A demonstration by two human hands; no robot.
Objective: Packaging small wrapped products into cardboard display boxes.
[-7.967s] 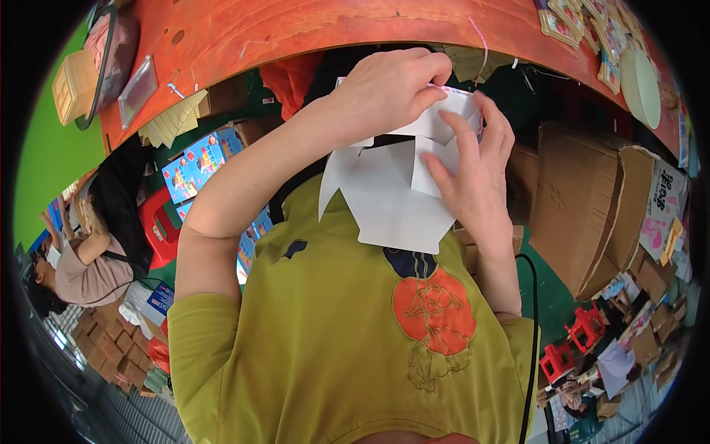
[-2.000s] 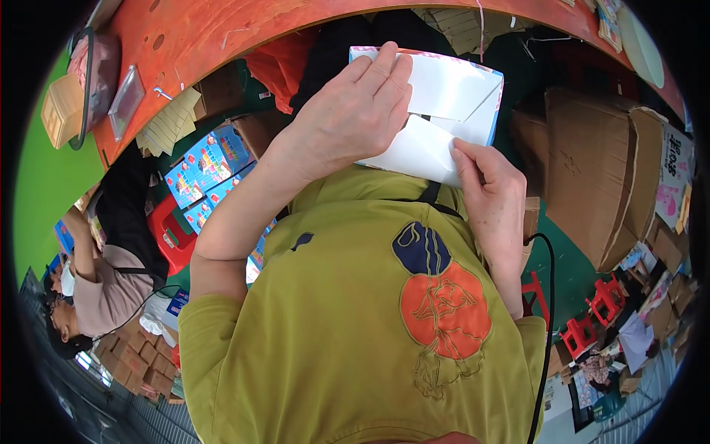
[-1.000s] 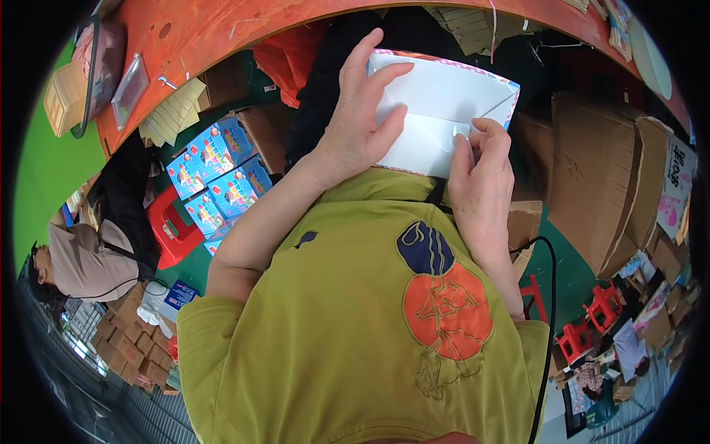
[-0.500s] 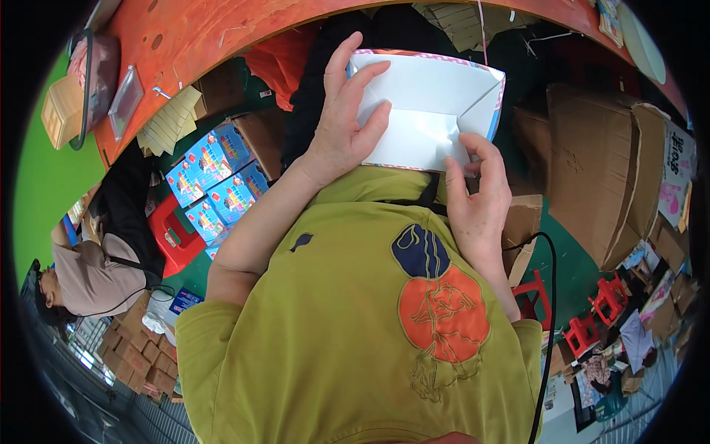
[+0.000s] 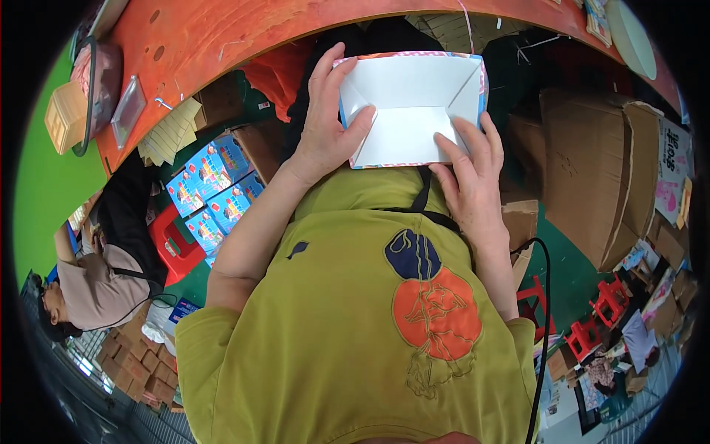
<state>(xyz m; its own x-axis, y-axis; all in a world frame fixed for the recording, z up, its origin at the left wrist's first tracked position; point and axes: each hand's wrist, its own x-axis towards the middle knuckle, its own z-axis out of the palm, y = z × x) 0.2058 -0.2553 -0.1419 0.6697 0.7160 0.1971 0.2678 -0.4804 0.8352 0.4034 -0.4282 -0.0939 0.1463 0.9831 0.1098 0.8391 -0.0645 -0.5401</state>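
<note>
Over my lap I hold an open paperboard box (image 5: 414,127), white inside with a colourful printed outer face showing along its rim. Its corners have diagonal creases, and nothing lies in it. My left hand (image 5: 329,118) grips the box's left wall, the thumb bent over into the inside and the fingers along the outer side. At the near right corner is my right hand (image 5: 473,163). Its fingers reach over the rim onto the inner face, while the thumb stays on the near outer edge.
An orange-red table (image 5: 222,44) curves across the far side. Stacked blue printed boxes (image 5: 211,185) sit at the left by a red stool (image 5: 174,248). A large brown carton (image 5: 592,170) stands at the right. A black cable (image 5: 547,318) hangs beside my right arm. Another person (image 5: 111,274) sits at far left.
The box has shifted slightly left and its left corner has opened out. My left thumb has drawn back toward the wall, and my right fingers have moved further over the near right corner.
</note>
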